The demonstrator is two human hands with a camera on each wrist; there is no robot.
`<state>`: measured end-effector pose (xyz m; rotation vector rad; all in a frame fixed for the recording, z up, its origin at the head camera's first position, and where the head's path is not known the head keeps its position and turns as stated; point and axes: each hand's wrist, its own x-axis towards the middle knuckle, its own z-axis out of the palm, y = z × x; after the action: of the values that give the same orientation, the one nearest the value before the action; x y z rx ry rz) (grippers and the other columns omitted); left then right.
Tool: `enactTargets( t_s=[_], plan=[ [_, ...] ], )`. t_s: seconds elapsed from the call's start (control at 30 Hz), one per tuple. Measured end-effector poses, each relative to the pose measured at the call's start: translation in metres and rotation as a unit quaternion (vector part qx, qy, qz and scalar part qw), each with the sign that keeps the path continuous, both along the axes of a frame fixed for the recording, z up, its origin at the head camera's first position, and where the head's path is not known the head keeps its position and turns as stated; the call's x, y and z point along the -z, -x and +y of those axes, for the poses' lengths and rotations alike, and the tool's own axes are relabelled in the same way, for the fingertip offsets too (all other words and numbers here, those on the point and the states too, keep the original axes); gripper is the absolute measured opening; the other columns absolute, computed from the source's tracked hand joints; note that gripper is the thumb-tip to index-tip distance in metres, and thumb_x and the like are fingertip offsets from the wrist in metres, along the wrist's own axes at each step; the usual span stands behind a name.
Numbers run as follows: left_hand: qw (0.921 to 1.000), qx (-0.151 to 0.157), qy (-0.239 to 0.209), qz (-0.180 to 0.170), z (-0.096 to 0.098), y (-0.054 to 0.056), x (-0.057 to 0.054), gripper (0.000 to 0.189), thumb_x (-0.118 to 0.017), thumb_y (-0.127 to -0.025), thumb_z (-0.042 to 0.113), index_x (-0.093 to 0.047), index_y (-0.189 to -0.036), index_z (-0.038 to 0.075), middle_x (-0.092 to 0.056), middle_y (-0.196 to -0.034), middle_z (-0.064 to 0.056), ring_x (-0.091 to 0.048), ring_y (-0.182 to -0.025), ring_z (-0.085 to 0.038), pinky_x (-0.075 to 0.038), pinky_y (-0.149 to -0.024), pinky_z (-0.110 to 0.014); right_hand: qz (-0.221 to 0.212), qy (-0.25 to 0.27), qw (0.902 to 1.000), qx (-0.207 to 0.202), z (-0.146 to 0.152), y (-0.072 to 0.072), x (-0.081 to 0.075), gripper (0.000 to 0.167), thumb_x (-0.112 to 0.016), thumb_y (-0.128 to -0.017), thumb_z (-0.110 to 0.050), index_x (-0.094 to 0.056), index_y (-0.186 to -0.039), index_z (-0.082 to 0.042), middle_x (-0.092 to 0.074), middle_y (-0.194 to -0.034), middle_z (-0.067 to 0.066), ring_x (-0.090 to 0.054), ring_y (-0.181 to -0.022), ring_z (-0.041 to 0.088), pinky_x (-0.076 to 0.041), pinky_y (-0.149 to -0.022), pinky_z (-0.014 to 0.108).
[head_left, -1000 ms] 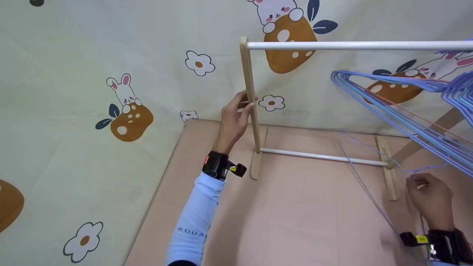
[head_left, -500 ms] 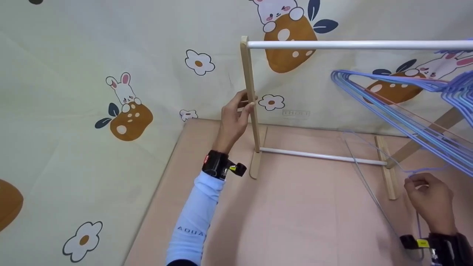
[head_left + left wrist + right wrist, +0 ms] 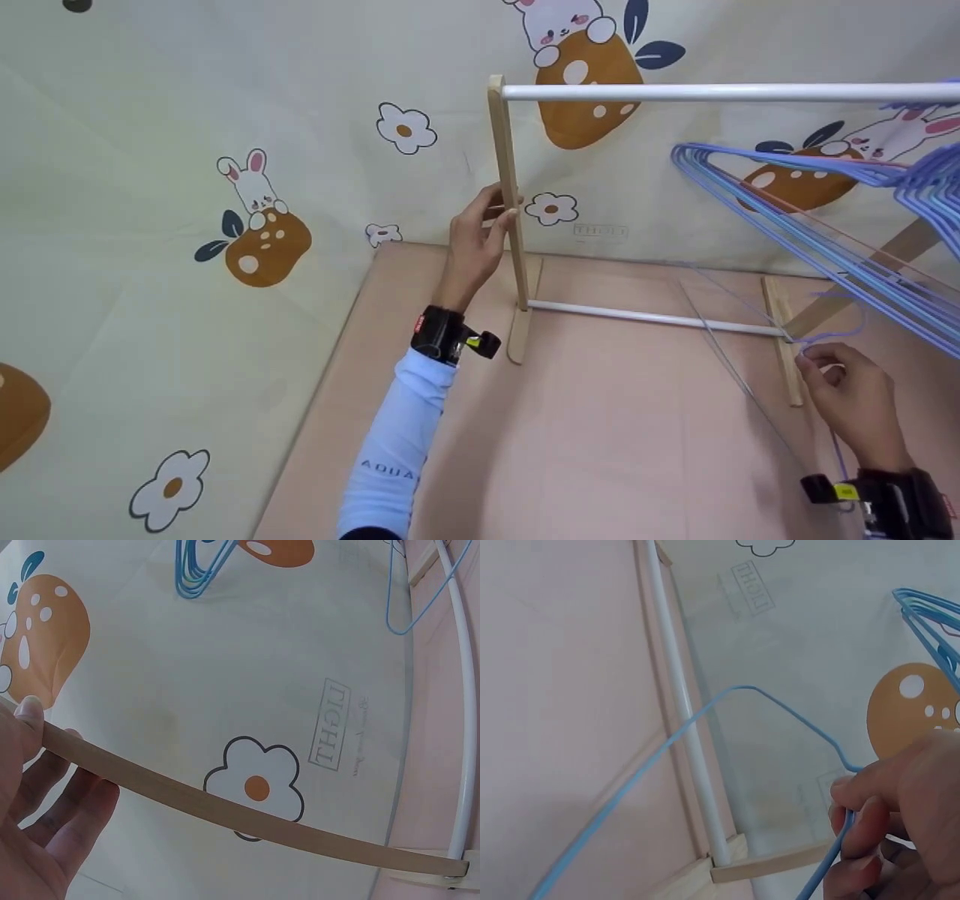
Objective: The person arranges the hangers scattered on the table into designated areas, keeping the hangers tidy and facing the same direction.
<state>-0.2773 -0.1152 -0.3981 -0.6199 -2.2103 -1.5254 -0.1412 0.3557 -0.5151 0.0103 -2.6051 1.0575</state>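
Observation:
In the head view my left hand (image 3: 472,244) grips the left wooden upright (image 3: 503,142) of a clothes rack partway up, thumb on the near side. The left wrist view shows the thumb and fingers (image 3: 79,814) around this upright. At lower right, my right hand (image 3: 859,397) pinches a blue wire clothes hanger between thumb and fingertips. The right wrist view shows this clothes hanger (image 3: 637,778) held at the neck below its hook, its shoulders spreading away from the fingers. In the head view it hangs beside the rack's right foot, partly hidden by the hand and wrist camera.
Several blue hangers and a reddish one (image 3: 934,174) hang below the rack's white top rail (image 3: 720,92) at right. A white lower bar (image 3: 622,311) joins the wooden feet (image 3: 795,375). Behind the pink surface (image 3: 592,450) stands a patterned wall (image 3: 315,97).
My right hand has shifted left with the hanger, which has turned so its hook shows more to the right. The left hand keeps its place on the upright.

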Motion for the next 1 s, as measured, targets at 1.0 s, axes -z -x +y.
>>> enactTargets(
  t_s=[1.0],
  plan=[
    [1.0, -0.001, 0.0, -0.005, 0.0, -0.001, 0.001, 0.034, -0.056, -0.106, 0.011, -0.056, -0.137, -0.003, -0.066, -0.119, -0.012, -0.065, -0.107, -0.024, -0.058, -0.088, -0.031, 0.181, -0.044, 0.9818, -0.039, -0.036, 0.017, -0.062, 0.023, -0.066, -0.084, 0.018, -0.067, -0.105, 0.009, -0.063, -0.096, 0.018, -0.043, -0.067, -0.007, -0.032, -0.063, 0.006]
  ],
)
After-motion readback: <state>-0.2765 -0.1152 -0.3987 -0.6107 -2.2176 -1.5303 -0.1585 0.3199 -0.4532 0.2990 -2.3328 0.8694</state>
